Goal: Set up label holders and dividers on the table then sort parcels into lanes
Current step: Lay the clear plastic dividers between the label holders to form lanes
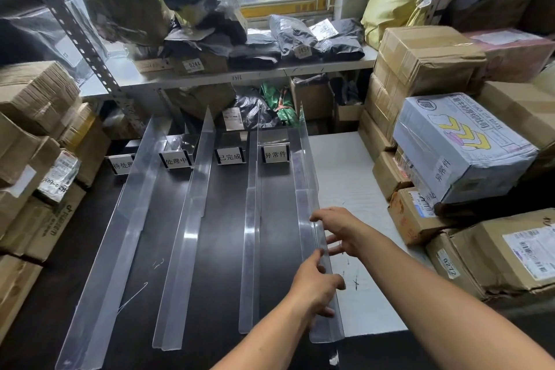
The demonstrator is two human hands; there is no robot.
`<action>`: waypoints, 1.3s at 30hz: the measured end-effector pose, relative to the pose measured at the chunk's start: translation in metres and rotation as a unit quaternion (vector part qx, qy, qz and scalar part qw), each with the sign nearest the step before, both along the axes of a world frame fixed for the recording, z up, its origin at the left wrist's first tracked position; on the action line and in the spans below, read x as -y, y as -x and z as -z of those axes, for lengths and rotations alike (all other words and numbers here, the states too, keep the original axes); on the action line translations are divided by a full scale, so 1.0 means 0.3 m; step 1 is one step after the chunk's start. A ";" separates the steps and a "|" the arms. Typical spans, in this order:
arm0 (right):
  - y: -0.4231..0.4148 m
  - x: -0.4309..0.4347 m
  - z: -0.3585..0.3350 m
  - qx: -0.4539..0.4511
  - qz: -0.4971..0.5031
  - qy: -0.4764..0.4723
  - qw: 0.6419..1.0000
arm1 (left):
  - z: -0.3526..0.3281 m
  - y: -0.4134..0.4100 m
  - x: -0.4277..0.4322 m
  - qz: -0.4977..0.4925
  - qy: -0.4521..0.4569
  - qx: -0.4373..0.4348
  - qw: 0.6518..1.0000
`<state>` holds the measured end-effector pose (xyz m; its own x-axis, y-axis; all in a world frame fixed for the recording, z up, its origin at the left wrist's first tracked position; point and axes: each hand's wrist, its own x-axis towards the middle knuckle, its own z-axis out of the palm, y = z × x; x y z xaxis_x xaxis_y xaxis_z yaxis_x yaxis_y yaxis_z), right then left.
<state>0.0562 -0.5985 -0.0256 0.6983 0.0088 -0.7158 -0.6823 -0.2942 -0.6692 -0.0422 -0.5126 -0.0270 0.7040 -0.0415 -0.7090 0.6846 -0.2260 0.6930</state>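
Head: left hand [315, 282] grips divider [301, 165]

1. Parcel sorting and storage room, courier depot type, not a home or office
2. Taped cardboard boxes [429, 54] stacked on both sides, most with printed shipping labels and barcodes
3. Grey poly mailers [294, 36] piled on a shelf [330, 64] fixed to a slotted steel upright [75, 27]; a numbered tag [192, 64] reading "0244" on one box there
4. Dark desk [222, 234] split into lanes by clear dividers [252, 189], each lane headed by label holders [274, 155] with printed Chinese status words
5. White carton [462, 147] at right has the rightmost holder's wording handwritten on its side
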 end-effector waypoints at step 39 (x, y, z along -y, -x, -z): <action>-0.134 -0.521 -0.613 0.400 -0.224 0.239 0.856 | -0.601 -0.051 -0.901 0.044 -0.557 0.238 0.794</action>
<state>0.0964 -0.4423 0.1584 0.9698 0.2437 -0.0074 0.1908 -0.7777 -0.5990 -0.0268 -0.2422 0.1533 0.9327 0.3606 0.0063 0.3518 -0.9135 0.2046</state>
